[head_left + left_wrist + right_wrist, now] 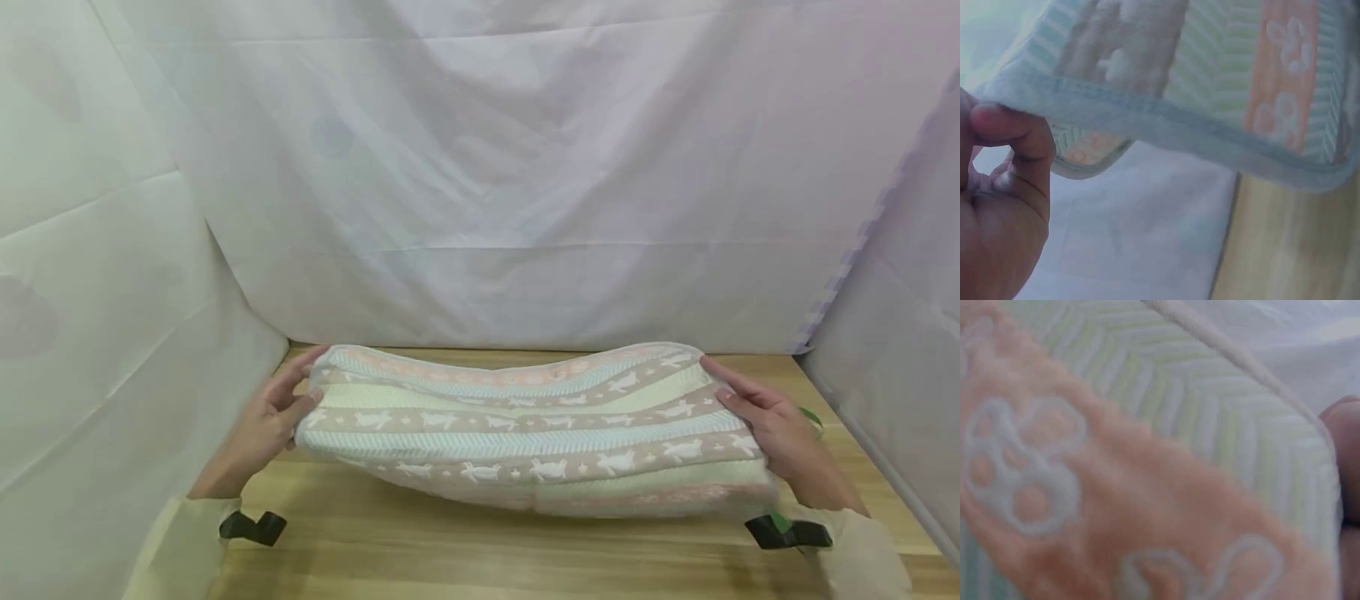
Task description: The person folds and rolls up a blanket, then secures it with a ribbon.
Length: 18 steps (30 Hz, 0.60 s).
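Observation:
A striped towel (525,433) in beige, blue, green and peach, with white animal figures, is stretched between both hands above the table and sags in the middle. My left hand (266,421) pinches its left edge between thumb and fingers. In the left wrist view the curled fingers of that hand (1010,181) grip the pale bound edge of the towel (1210,81). At the opposite end, my right hand (776,429) pinches the right edge, thumb on top. The towel (1147,481) fills most of the right wrist view, leaving only part of the right hand (1344,469) visible.
Below lies a wooden table (450,558). White sheets hang behind (525,208), on the left (97,333) and on the right (900,333). Black straps (255,527) circle the wrists. A bit of green leaf (812,417) shows beside the right hand.

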{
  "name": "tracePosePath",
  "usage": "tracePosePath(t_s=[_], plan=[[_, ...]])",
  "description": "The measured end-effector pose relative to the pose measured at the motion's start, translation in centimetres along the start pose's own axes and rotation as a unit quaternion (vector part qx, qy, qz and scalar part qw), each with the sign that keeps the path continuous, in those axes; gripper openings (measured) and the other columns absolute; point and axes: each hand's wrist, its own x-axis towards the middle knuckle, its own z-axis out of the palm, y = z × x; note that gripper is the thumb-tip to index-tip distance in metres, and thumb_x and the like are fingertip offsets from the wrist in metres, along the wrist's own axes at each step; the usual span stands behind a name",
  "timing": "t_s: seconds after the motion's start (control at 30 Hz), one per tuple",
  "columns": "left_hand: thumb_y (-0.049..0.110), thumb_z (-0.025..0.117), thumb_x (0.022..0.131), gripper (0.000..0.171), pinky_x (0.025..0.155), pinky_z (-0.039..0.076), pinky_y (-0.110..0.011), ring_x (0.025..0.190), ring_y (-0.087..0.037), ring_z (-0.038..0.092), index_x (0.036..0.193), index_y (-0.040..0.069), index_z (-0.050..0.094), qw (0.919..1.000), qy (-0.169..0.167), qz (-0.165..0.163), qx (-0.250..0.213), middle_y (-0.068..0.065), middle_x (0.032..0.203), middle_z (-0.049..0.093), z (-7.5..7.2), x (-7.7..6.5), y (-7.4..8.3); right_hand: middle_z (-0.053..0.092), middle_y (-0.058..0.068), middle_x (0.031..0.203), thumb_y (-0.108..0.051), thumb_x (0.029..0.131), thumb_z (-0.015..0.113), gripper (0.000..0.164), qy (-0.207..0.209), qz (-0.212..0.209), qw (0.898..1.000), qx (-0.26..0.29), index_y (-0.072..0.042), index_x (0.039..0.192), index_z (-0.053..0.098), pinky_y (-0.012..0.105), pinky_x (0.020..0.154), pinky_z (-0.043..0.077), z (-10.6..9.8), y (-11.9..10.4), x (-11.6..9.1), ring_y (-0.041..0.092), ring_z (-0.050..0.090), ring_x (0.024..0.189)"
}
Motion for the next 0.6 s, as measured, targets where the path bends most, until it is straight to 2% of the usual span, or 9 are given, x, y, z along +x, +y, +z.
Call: tracePosePath(t_s=[0.13, 0.23, 0.3, 0.37, 0.47, 0.53, 0.6], plan=[[0.006, 0.045, 0.105, 0.056, 0.037, 0.048, -0.029, 0.054, -0.013, 0.062, 0.157, 0.017, 0.028, 0.9984, 0.043, -0.012, -0.034, -0.004, 0.134, 0.049, 0.6, 0.1, -1.2, 0.052, -0.015, 0.144, -0.004, 0.107, 0.034, 0.051, -0.032, -0.013, 0.996, 0.077, -0.009, 0.157, 0.024, 0.03, 0.073, 0.059, -0.4, 0.9, 0.3, 0.01, 0.067, 0.106], [0.013, 0.047, 0.105, 0.056, 0.05, 0.056, -0.034, 0.068, -0.016, 0.068, 0.157, 0.022, 0.029, 0.9961, 0.054, -0.049, -0.05, -0.006, 0.142, 0.044, 0.8, 1.1, -1.7, 0.05, -0.015, 0.145, -0.008, 0.107, 0.038, 0.052, -0.012, 0.011, 0.998, 0.068, -0.014, 0.157, 0.025, 0.029, 0.073, 0.059, -0.7, 0.6, 0.4, 0.008, 0.066, 0.105], [0.014, 0.048, 0.105, 0.056, 0.057, 0.058, -0.034, 0.076, -0.015, 0.068, 0.157, 0.022, 0.028, 0.9949, 0.06, -0.07, -0.041, -0.01, 0.147, 0.04, 1.2, 2.0, -2.7, 0.042, -0.016, 0.15, -0.013, 0.107, 0.043, 0.053, 0.011, 0.032, 0.999, 0.038, -0.018, 0.157, 0.027, 0.026, 0.075, 0.058, -1.0, 1.2, 0.7, 0.002, 0.064, 0.107], [0.014, 0.047, 0.105, 0.057, 0.066, 0.059, -0.033, 0.09, -0.017, 0.068, 0.157, 0.024, 0.028, 0.9934, 0.067, -0.093, -0.011, -0.013, 0.154, 0.034, 1.5, 3.0, -4.1, 0.032, -0.017, 0.156, -0.019, 0.105, 0.048, 0.055, 0.035, 0.055, 0.998, -0.001, -0.021, 0.157, 0.029, 0.019, 0.08, 0.055, -1.3, 2.2, 1.1, -0.007, 0.057, 0.112], [0.011, 0.046, 0.105, 0.057, 0.08, 0.057, -0.032, 0.113, -0.025, 0.061, 0.157, 0.026, 0.028, 0.9885, 0.077, -0.123, 0.041, -0.016, 0.157, 0.032, 2.3, 4.6, -6.3, 0.02, -0.016, 0.162, -0.026, 0.105, 0.049, 0.056, 0.054, 0.07, 0.994, -0.065, -0.024, 0.157, 0.027, 0.008, 0.088, 0.044, -1.4, 4.1, 1.9, -0.012, 0.041, 0.126], [0.011, 0.045, 0.105, 0.057, 0.085, 0.054, -0.031, 0.124, -0.029, 0.054, 0.157, 0.029, 0.029, 0.9828, 0.085, -0.145, 0.076, -0.015, 0.157, 0.034, 2.8, 5.5, -7.8, 0.016, -0.013, 0.164, -0.029, 0.106, 0.047, 0.055, 0.063, 0.076, 0.989, -0.109, -0.024, 0.157, 0.027, 0.002, 0.092, 0.035, -1.3, 5.1, 2.3, -0.009, 0.028, 0.137], [0.012, 0.044, 0.105, 0.057, 0.089, 0.052, -0.034, 0.128, -0.033, 0.051, 0.157, 0.03, 0.029, 0.9781, 0.087, -0.165, 0.092, -0.014, 0.156, 0.037, 3.3, 6.1, -9.0, 0.014, -0.01, 0.164, -0.031, 0.106, 0.045, 0.054, 0.064, 0.084, 0.985, -0.139, -0.025, 0.157, 0.026, 0.0, 0.093, 0.03, -1.1, 6.0, 2.6, 0.001, 0.016, 0.146]])
